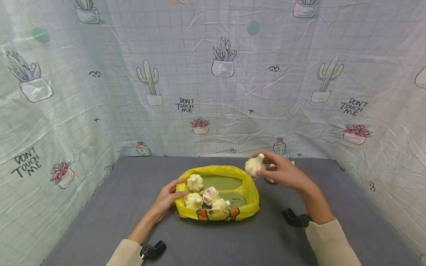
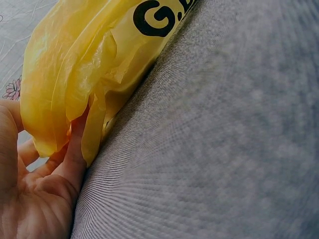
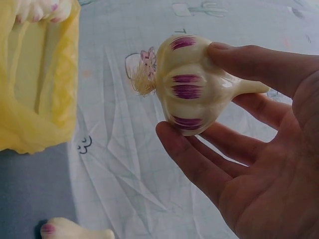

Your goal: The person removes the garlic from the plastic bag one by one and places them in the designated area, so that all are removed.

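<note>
My right hand (image 1: 283, 171) grips a garlic bulb (image 1: 254, 166) just above the right rim of a yellow plastic bag (image 1: 251, 192). In the right wrist view, thumb and fingers are curled round this bulb (image 3: 192, 84), which has purple streaks and a tuft of roots. Inside the wide-mouthed bag several garlic bulbs (image 1: 210, 195) lie gathered toward its left side. My left hand (image 1: 166, 197) holds the bag's left edge; in the left wrist view its fingers are partly hidden by folds of the bag (image 2: 75, 64).
Behind my right hand another garlic bulb (image 1: 271, 180) lies on the grey tabletop (image 1: 133, 184), partly covered by the hand. A bulb (image 3: 70, 229) also shows low in the right wrist view. A cactus-printed sheet (image 1: 223, 111) surrounds the table at back and sides.
</note>
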A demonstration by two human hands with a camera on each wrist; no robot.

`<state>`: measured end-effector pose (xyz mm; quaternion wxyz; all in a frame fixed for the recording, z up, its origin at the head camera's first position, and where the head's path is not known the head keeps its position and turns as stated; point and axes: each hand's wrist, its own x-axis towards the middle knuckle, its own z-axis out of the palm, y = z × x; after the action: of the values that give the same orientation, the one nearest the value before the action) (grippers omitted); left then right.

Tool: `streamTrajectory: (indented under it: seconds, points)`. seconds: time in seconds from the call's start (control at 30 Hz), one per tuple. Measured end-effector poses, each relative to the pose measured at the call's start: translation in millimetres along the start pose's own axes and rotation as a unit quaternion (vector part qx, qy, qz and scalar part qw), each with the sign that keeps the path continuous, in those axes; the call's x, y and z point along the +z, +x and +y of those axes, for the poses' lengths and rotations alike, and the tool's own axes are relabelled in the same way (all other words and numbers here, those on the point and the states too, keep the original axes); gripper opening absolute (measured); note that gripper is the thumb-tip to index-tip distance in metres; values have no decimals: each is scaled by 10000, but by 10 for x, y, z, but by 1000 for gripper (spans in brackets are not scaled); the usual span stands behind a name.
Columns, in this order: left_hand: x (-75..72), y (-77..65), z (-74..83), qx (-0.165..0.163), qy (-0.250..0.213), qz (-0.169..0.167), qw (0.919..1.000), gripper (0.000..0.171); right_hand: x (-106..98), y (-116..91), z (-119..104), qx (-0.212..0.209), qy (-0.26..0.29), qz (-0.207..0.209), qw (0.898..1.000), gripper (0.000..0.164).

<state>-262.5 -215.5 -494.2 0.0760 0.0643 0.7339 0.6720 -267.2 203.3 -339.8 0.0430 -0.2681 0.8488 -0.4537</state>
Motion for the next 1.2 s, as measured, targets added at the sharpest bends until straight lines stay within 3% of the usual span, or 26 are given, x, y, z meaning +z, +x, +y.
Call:
streamTrajectory:
  seconds: [0.3, 1.2]
  points:
    - [4, 0, 0, 122, -65, -149, 9998, 54, 22, -21, 103, -337, 106, -95, 9993, 49]
    - [3, -3, 18, 80, 151, -61, 9998, 54, -204, -142, 232, 172, -262, 220, 9993, 52]
